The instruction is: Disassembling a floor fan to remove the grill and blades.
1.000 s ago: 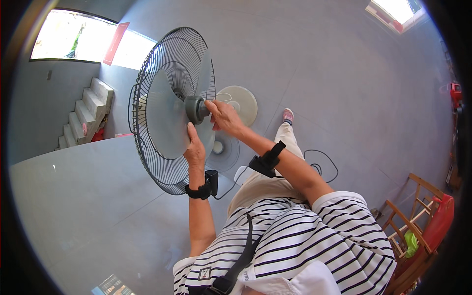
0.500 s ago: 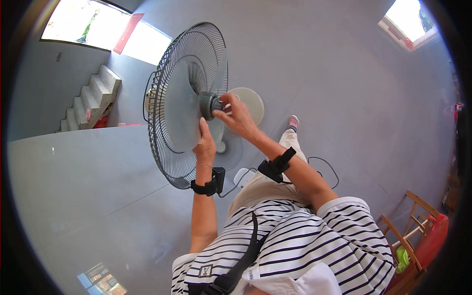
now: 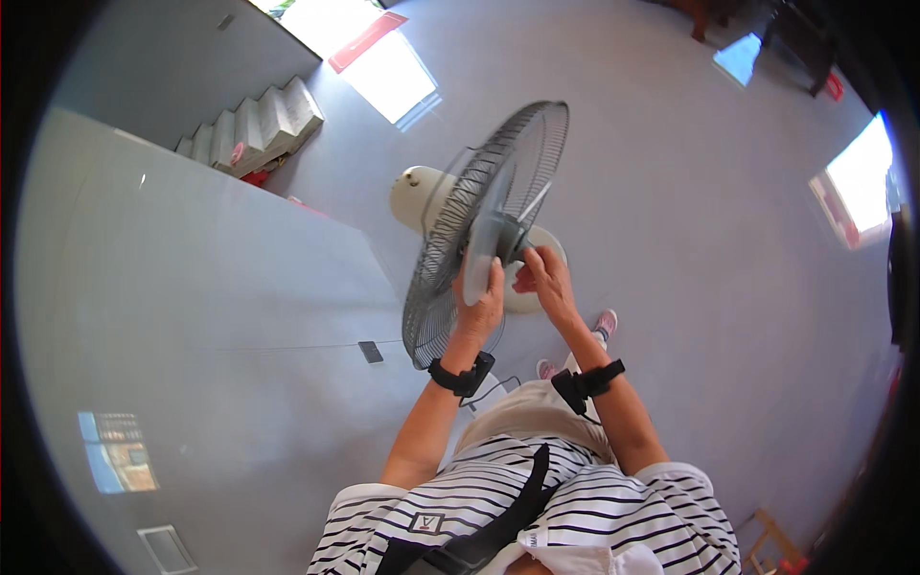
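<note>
A standing fan fills the middle of the view: a dark wire grille (image 3: pixel 450 244), grey blades (image 3: pixel 482 254) and a cream motor housing (image 3: pixel 417 196) behind. My left hand (image 3: pixel 479 305) is wrapped on a grey blade near the hub. My right hand (image 3: pixel 543 275) has its fingers pinched on the small cap at the blade hub. The fan's round cream base (image 3: pixel 532 287) stands on the floor behind my hands. Both wrists wear black straps.
Grey floor all around. Concrete steps (image 3: pixel 254 120) rise at the upper left beside a bright doorway. A grey wall (image 3: pixel 192 316) runs along the left with a small dark switch plate. A power cord lies by my feet (image 3: pixel 604 324). Wooden furniture shows at the lower right.
The fan head has turned edge-on and sits more central. My left hand shifted from the grille rim onto a blade; my right hand stays at the hub.
</note>
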A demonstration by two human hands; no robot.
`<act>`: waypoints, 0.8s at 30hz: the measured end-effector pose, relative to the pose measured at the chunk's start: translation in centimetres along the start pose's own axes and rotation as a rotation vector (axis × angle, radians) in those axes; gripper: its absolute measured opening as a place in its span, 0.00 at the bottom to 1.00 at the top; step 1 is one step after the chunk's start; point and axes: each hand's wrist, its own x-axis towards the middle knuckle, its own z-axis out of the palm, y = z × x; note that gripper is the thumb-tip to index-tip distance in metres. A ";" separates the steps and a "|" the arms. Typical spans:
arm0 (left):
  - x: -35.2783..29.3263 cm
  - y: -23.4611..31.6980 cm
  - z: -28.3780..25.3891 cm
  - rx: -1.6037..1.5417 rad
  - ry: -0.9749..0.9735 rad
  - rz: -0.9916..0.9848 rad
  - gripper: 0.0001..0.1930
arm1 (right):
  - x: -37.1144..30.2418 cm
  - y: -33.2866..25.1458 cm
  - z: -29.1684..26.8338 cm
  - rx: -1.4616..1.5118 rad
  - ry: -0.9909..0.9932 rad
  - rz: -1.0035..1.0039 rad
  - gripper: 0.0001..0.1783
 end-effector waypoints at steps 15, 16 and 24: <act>-0.5 -1.5 0.9 -0.003 -0.052 -0.005 0.12 | 0.0 -0.1 1.2 0.040 0.097 -0.075 0.20; -0.3 -1.1 0.7 -0.079 -0.020 -0.075 0.11 | 0.1 0.4 1.9 0.031 0.220 -0.321 0.21; 0.4 1.5 -0.1 -0.031 0.002 -0.044 0.11 | 0.2 -3.0 -0.6 0.207 -0.058 0.257 0.28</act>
